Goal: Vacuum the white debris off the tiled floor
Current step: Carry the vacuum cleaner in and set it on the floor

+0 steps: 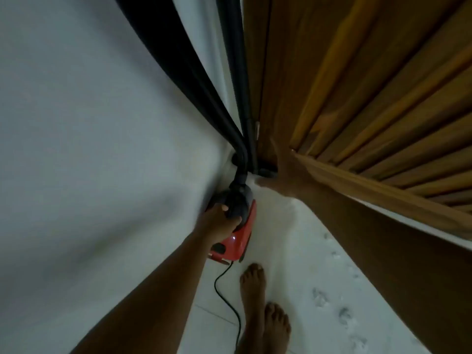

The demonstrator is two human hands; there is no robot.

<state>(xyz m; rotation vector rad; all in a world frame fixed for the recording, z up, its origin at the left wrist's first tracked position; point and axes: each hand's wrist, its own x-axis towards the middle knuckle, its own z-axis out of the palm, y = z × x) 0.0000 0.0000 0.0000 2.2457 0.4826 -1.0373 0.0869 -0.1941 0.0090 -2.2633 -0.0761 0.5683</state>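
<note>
A red and black handheld vacuum (238,233) points into the floor corner between the white wall and the wooden door. My left hand (221,221) is shut on its black handle. Its black nozzle (240,175) reaches down to the corner. My right hand (283,172) stretches out with fingers spread, pressed against the lower edge of the wooden door (357,98). The white tiled floor (281,251) runs beneath; small grey-white marks of debris (319,297) show on it at the lower right. The image is blurred.
A dark curtain (199,72) hangs along the white wall (76,149) down to the corner. The vacuum's black cord (224,297) trails back across the floor beside my bare feet (260,310). The space between wall and door is narrow.
</note>
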